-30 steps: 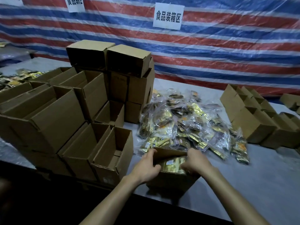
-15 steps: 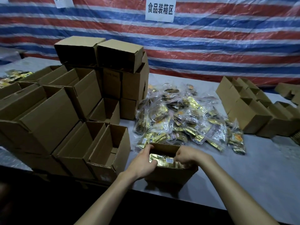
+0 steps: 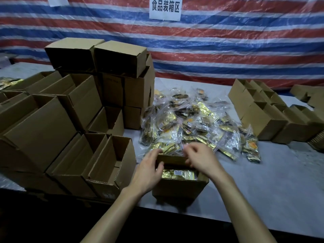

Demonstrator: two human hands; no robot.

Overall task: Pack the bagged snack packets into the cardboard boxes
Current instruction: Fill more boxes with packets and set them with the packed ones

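Observation:
A small cardboard box point(image 3: 178, 189) stands near the table's front edge with gold snack packets point(image 3: 178, 174) inside it. Its far flap point(image 3: 172, 159) leans in over the opening. My left hand point(image 3: 149, 171) grips the box's left end, thumb inside the opening and fingers along the flap's left corner. My right hand point(image 3: 201, 158) is curled over the flap's right end and pinches it. Just behind the box lies a heap of bagged snack packets point(image 3: 192, 123) in clear plastic.
Open empty boxes point(image 3: 108, 162) crowd the table's left, with closed boxes point(image 3: 121, 58) stacked behind them. Another row of open boxes point(image 3: 263, 118) stands at the right. A striped tarp with a white sign point(image 3: 164, 7) hangs behind. Bare grey table point(image 3: 271, 181) shows at the right front.
My hands have shifted from the box's sides and contents to its far flap, which now tips inward over the packets. The view has dropped slightly.

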